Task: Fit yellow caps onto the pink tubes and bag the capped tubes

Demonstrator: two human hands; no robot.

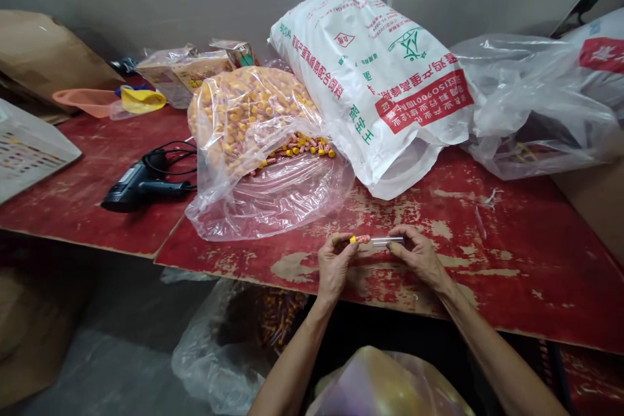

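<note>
Near the table's front edge, my left hand (335, 266) pinches a small yellow-capped piece (362, 239) with a pink, patterned body. My right hand (420, 257) grips a clear plastic tube (380, 242) by its far end. The pink end of the piece meets the tube's left end; whether it has entered the tube I cannot tell. Beyond my hands lies a large clear plastic bag (273, 198) with its mouth toward me. Inside it are many of the same yellow-and-pink pieces (307, 144).
A white printed sack (380, 78) leans behind, right of the bag. Left are a heat gun (141, 185) with its cord, a pink basin (88, 102) and a white crate (29, 149). Another plastic bag (536, 97) lies right. Below the table edge hangs a filled bag (214, 344).
</note>
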